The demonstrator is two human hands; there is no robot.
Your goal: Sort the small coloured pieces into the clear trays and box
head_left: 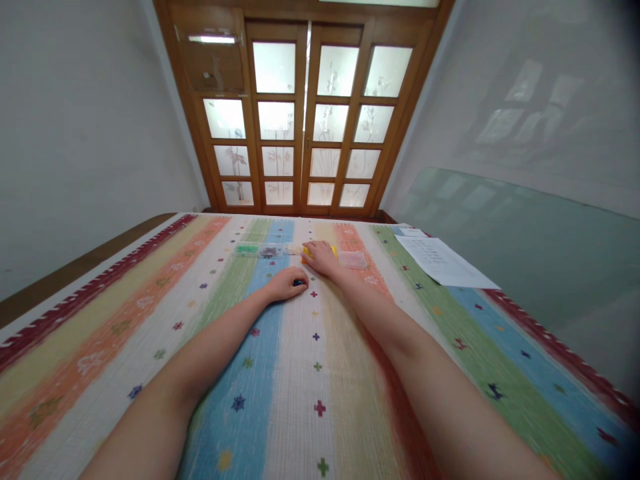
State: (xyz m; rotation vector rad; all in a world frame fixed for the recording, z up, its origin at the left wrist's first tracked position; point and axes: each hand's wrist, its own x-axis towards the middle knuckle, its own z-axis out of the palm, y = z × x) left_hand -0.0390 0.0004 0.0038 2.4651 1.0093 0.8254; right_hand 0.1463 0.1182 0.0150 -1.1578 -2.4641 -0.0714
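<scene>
Both my arms reach far forward over a striped cloth (300, 373) with small cross marks. My left hand (286, 283) rests on the cloth with its fingers curled around a small dark blue thing (299, 283). My right hand (323, 258) lies over a yellow piece (334, 251) in a row of small clear boxes. The row runs from a box of green bits (247, 250) and a box of dark bits (271, 251) to a pale box (353, 260) at the right. What the right fingers grip is hidden.
A printed white sheet (443, 261) lies on the cloth at the far right, with a smaller paper behind it. A pane of glass (525, 253) leans on the right wall. Wooden doors with frosted panes (300, 120) stand beyond the surface.
</scene>
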